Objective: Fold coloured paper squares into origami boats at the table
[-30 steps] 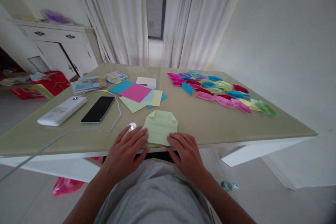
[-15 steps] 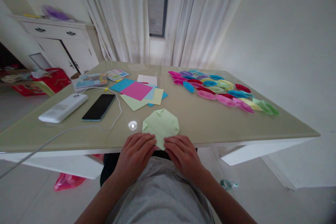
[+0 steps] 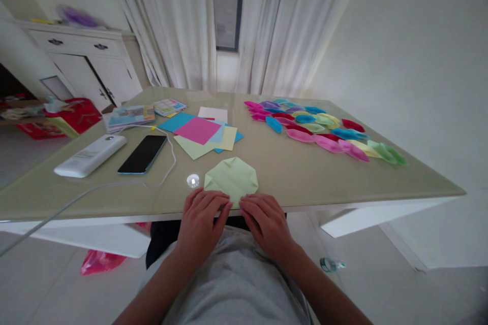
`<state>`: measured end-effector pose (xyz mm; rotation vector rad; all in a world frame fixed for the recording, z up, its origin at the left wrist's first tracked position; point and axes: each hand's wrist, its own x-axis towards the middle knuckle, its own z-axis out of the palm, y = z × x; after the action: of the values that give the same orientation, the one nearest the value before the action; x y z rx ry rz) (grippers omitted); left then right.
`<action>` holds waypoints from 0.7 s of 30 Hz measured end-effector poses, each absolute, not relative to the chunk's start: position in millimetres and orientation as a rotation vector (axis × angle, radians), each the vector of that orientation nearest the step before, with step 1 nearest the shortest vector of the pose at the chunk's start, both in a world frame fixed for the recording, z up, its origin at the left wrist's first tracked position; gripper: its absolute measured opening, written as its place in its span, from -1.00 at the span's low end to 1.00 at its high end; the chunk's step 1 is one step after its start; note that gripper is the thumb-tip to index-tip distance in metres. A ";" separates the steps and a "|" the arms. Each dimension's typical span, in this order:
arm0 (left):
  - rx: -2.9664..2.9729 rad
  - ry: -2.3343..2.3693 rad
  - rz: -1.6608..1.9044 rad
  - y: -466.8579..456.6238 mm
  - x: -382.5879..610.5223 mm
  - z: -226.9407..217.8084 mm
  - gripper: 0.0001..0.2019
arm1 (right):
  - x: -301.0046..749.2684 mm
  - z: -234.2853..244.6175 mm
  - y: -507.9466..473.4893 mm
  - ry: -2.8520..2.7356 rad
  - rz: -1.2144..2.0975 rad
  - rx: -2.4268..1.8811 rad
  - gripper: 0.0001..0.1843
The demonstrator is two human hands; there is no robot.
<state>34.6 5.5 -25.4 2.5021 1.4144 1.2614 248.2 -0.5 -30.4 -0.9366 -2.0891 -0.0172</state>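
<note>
Left hand (image 3: 204, 217) and right hand (image 3: 267, 217) grip pale-green origami paper (image 3: 232, 177) at six o'clock; uneven pressure could crease it crooked

matt creased green paper (image 3: 232, 175), glossy smooth tabletop (image 3: 297, 177), soft cloth curtains (image 3: 179, 25)

Head view: looking forward and down
Table (image 3: 290, 177): seen from just above the near edge, across mid-frame
Curtains (image 3: 183, 20): faced beyond, at top centre
</note>
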 end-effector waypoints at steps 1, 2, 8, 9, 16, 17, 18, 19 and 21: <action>2.507 1.426 1.269 5.7 36.5 -25.6 -0.94 | 247.4 -30.6 -0.7 -2.097 -0.032 -0.937 -0.82; 2.516 1.436 1.273 5.9 38.1 -25.8 -0.94 | 246.8 -30.9 -0.9 -2.108 -0.052 -0.938 -0.81; 2.586 1.471 1.291 7.0 40.8 -27.2 -0.95 | 246.9 -37.2 -1.8 -2.132 -0.153 -0.943 -0.77; 2.600 1.470 1.297 7.2 40.0 -27.7 -0.96 | 247.1 -38.6 -1.8 -2.132 -0.166 -0.942 -0.75; 2.752 1.257 1.309 5.9 25.4 -32.9 -0.87 | 249.0 -41.4 -2.4 -2.166 -0.183 -0.923 -0.67; 2.767 1.233 1.314 5.6 23.4 -33.6 -0.86 | 249.2 -41.1 -2.6 -2.166 -0.176 -0.924 -0.66; 2.779 1.218 1.320 5.3 21.7 -34.3 -0.85 | 249.3 -41.0 -2.8 -2.163 -0.172 -0.922 -0.66; 2.788 1.207 1.327 5.1 20.4 -34.8 -0.83 | 249.4 -41.0 -3.0 -2.159 -0.171 -0.918 -0.65; 2.801 1.199 1.336 4.9 19.2 -35.3 -0.81 | 249.5 -41.6 -3.4 -2.151 -0.170 -0.909 -0.64</action>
<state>19.2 4.9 -35.3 2.8013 1.1992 1.3363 249.5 -3.4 -41.6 -0.9091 -2.1510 -0.1696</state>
